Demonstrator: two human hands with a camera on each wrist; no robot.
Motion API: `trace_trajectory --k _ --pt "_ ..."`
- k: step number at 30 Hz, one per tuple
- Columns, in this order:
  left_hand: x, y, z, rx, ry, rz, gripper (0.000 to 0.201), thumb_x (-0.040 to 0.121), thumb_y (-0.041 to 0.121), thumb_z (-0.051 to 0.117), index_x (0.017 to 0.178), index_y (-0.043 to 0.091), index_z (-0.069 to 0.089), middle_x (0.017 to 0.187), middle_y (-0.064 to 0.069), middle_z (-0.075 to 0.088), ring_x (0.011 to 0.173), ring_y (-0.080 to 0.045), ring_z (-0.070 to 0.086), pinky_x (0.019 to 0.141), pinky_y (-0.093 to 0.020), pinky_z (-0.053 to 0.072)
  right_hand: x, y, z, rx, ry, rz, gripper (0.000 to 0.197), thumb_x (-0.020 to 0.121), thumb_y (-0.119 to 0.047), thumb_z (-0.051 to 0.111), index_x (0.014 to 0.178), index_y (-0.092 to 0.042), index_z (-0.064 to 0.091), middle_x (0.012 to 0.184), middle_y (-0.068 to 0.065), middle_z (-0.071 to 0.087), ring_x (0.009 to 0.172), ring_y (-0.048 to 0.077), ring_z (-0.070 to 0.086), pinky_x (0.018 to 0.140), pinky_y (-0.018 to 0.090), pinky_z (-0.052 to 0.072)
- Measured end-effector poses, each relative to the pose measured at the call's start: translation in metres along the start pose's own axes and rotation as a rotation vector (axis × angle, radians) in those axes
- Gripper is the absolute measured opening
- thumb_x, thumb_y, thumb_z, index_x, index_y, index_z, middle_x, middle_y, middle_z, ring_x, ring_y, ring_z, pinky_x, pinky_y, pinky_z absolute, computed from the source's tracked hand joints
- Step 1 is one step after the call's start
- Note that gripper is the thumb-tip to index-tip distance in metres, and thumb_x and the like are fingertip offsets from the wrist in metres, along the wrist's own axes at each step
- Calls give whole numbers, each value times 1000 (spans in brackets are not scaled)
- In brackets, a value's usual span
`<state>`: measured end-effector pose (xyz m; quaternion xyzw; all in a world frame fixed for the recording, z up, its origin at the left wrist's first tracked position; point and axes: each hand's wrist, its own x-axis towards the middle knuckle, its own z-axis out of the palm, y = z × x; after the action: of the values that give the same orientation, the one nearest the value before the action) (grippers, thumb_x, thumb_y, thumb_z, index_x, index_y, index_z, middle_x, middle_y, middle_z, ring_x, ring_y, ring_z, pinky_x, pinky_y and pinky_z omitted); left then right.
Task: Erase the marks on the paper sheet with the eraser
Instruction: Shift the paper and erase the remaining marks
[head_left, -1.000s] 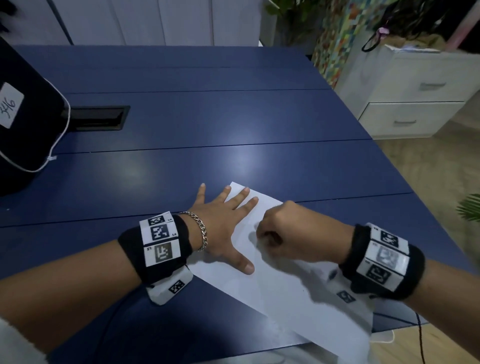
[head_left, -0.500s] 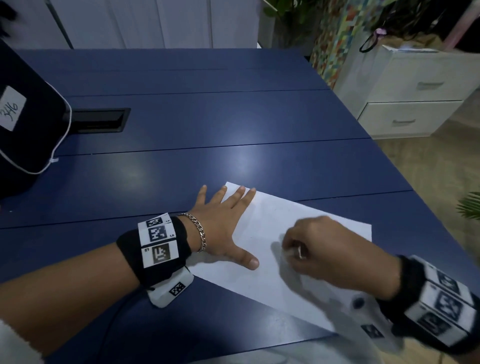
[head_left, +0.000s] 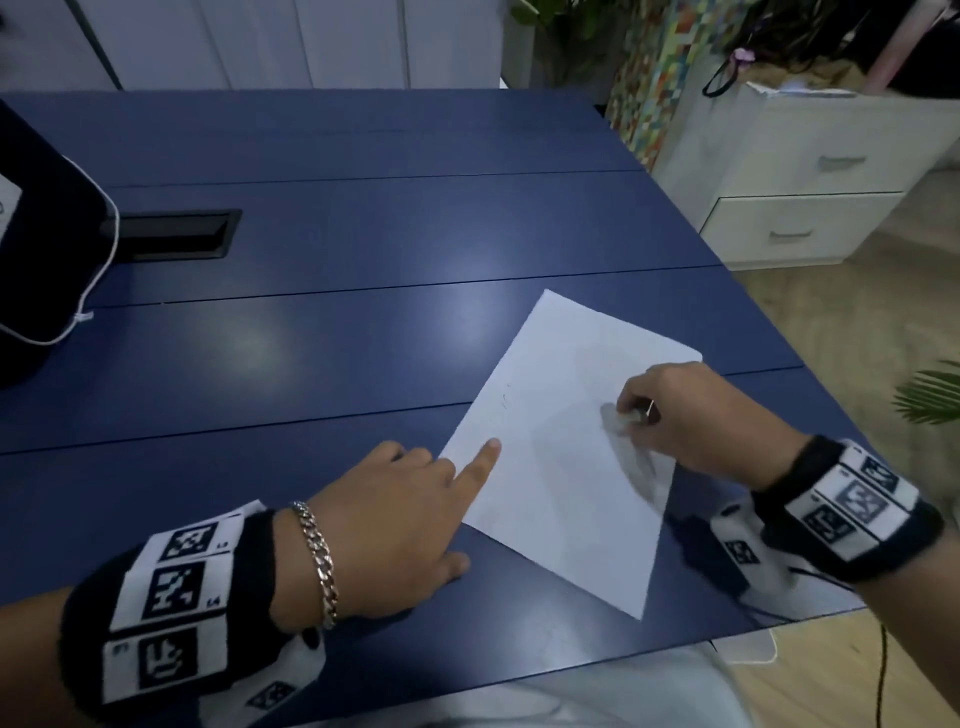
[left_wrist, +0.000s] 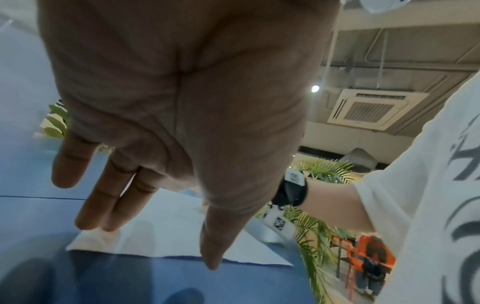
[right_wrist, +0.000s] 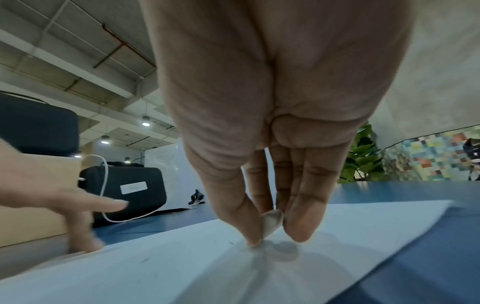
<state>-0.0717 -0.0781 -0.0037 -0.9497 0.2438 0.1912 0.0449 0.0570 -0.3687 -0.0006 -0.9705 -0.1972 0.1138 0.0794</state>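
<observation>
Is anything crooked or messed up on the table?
The paper sheet lies slanted across the blue table, not square to its edge. Only one finger of the left hand touches it. The eraser pinched by the right hand looks grey and smudged.

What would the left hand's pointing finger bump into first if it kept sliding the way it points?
Nothing for a while, probably. The left hand has one finger on the paper, aiming up its left part, where faint marks show. The right hand with the eraser sits off to the side.
</observation>
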Motion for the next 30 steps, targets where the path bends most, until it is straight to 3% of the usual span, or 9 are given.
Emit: trace_trajectory --k 3,7,9,12,19,22,25,28,30 --pt "3 2 -12 -103 -29 21 88 105 57 47 169 30 -7 130 6 59 123 -21 49 114 -39 31 11 3 -7 8 -16 -3 13 88 -17 73 99 -23 77 94 -9 69 87 14 66 80 37 61" --pt "33 -38 -19 -276 61 -1 88 97 54 66 168 35 16 158 7 39 146 -21 35 119 -40 32 11 -13 -7 69 -6 -70 15 89 -19 72 102 -25 78 97 -11 71 87 6 66 79 31 60" --pt "53 -57 -20 -266 39 5 103 90 61 73 169 38 11 175 10 10 161 -22 10 127 -49 21 9 -30 -1 112 -29 -159 16 90 -22 73 104 -26 78 97 -13 72 83 1 65 77 21 55" --pt "77 -68 -21 -232 -75 53 123 77 77 76 166 48 -4 172 22 -22 161 -27 -19 127 -61 2 11 -53 9 119 -34 -263 17 92 -24 71 107 -26 79 99 -11 73 83 5 65 80 21 53" --pt "99 -62 -4 -163 -150 98 145 59 93 74 159 53 -23 168 28 -29 157 -26 -32 118 -76 -18 22 -65 19 44 25 -271 9 88 -18 62 82 -18 69 78 0 66 70 22 57 70 36 50" --pt "99 -62 -4 -155 -162 85 148 56 93 75 159 53 -24 167 29 -30 157 -27 -32 114 -79 -19 7 -76 21 21 -98 -390 14 84 -15 62 71 -17 59 71 0 60 65 22 54 63 34 45" --pt "99 -61 -6 -141 -186 72 151 55 93 75 159 51 -26 167 28 -32 157 -29 -33 113 -82 -17 10 -76 12 -59 -218 -476 10 83 -19 64 73 -17 65 69 1 64 65 21 56 65 33 46" --pt "99 -60 -8 -140 -204 61 153 53 94 75 157 52 -28 166 28 -34 156 -31 -34 110 -84 -17 32 -64 3 -67 -93 -388 8 86 -18 68 87 -19 76 77 -1 71 72 21 62 70 28 46" --pt "99 -59 -8 -132 -209 59 153 53 94 75 157 53 -28 166 28 -34 156 -32 -33 109 -85 -17 29 -65 6 -40 -46 -394 7 86 -17 66 83 -21 71 74 -6 66 69 19 58 70 30 47"
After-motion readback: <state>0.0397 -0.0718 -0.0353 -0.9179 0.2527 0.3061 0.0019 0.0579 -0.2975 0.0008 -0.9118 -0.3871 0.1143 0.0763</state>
